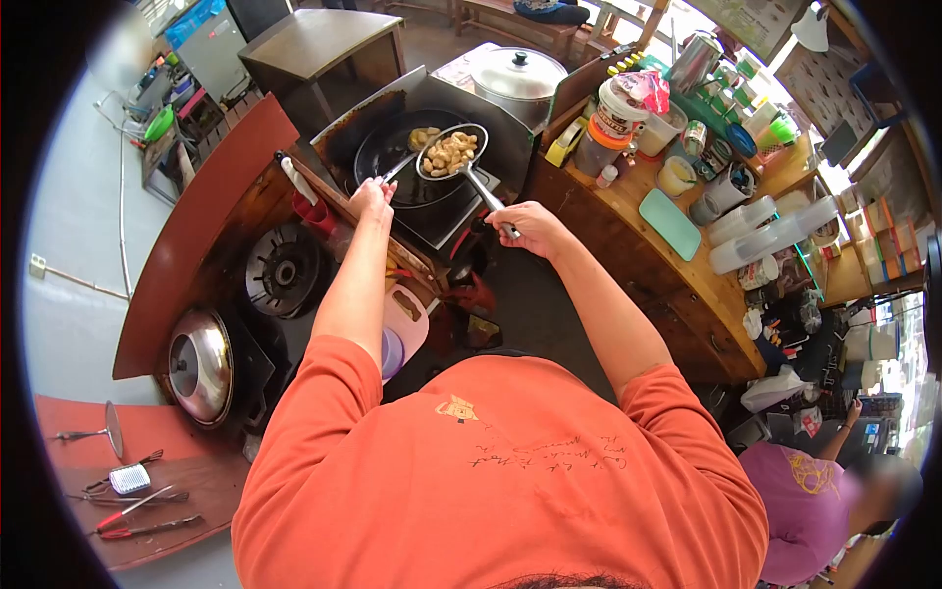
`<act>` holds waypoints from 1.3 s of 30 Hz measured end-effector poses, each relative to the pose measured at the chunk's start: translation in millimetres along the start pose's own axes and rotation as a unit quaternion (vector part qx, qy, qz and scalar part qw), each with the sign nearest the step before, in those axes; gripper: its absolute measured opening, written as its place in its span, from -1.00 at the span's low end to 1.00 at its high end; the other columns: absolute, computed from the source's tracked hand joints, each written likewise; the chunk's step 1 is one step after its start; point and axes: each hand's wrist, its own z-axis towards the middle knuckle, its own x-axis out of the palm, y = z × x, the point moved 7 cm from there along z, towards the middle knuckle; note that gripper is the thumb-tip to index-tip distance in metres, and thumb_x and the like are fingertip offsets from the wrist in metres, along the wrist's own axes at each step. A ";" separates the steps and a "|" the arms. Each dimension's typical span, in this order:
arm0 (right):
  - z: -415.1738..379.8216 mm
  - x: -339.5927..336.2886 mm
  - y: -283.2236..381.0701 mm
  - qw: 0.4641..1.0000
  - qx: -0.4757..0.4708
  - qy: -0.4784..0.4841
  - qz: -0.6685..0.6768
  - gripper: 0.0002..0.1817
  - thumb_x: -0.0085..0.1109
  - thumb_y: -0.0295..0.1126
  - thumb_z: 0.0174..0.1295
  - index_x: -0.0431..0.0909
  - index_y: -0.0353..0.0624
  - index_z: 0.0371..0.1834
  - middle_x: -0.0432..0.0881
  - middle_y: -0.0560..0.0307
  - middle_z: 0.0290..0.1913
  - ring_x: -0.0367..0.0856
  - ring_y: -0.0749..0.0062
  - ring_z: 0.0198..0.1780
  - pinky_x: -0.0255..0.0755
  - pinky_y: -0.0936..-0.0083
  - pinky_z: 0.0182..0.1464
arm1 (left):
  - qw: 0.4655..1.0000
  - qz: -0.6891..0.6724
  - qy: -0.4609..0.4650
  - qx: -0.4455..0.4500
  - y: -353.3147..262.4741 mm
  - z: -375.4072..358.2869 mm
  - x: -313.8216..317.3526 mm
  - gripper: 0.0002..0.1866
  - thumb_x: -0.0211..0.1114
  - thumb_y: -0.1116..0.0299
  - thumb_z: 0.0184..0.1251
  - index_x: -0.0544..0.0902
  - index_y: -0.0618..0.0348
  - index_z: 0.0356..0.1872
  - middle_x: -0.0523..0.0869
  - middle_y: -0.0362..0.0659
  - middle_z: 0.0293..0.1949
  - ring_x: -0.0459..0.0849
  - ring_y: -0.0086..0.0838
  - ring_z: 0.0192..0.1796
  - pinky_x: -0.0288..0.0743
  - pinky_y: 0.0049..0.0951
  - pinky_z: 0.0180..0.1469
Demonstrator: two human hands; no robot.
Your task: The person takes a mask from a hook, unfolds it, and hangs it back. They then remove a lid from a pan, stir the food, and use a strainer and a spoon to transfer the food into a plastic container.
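Note:
My right hand (530,228) is closed round the handle of a metal strainer (480,184), which is held over a dark wok (368,155). A heap of light brown cooked pieces (448,154) lies in the strainer. My left hand (373,199) grips the handle of a slim metal cooking utensil (399,167) that slants into the wok. More brown pieces (424,137) show at its far end, beside the strainer's rim. The utensil's head is too covered to name its kind.
A large lidded pot (517,74) stands behind the wok's metal screen. At right, a wooden counter (628,221) bears tubs, jars and a green tray (670,224). A gas burner (285,271) and a lidded wok (200,365) are at left. Another person (800,496) is at lower right.

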 end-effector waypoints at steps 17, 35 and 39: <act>42.9 15.4 -22.6 1.000 -0.004 -0.007 0.022 -0.90 0.33 -0.46 0.18 0.66 -0.25 -0.41 0.59 0.21 -0.45 0.54 0.54 -0.42 0.48 0.51 -0.35 | 0.990 0.051 0.109 0.077 -83.6 -59.7 -26.6 -0.84 0.30 0.62 0.27 0.56 0.35 -0.15 0.59 -0.19 -0.50 0.58 -0.57 -0.56 0.78 -0.33 -0.32; 41.3 25.9 -35.3 0.996 -0.022 0.032 0.078 -0.92 0.30 -0.48 0.22 0.66 -0.26 -0.38 0.58 0.20 -0.42 0.53 0.52 -0.39 0.49 0.47 -0.29 | 0.725 0.419 0.191 0.513 -121.2 -161.2 -7.3 -0.78 0.18 0.46 0.43 0.71 0.27 -0.03 0.81 -0.10 -0.21 0.77 -0.53 -0.30 0.63 -0.55 -0.23; 39.6 24.4 -33.6 0.996 -0.023 0.022 0.078 -0.92 0.30 -0.48 0.23 0.66 -0.28 -0.37 0.59 0.20 -0.41 0.53 0.52 -0.39 0.49 0.48 -0.29 | 0.726 0.401 0.192 0.524 -122.3 -169.9 -5.6 -0.79 0.19 0.45 0.42 0.73 0.25 -0.05 0.81 -0.09 -0.22 0.79 -0.48 -0.26 0.63 -0.51 -0.18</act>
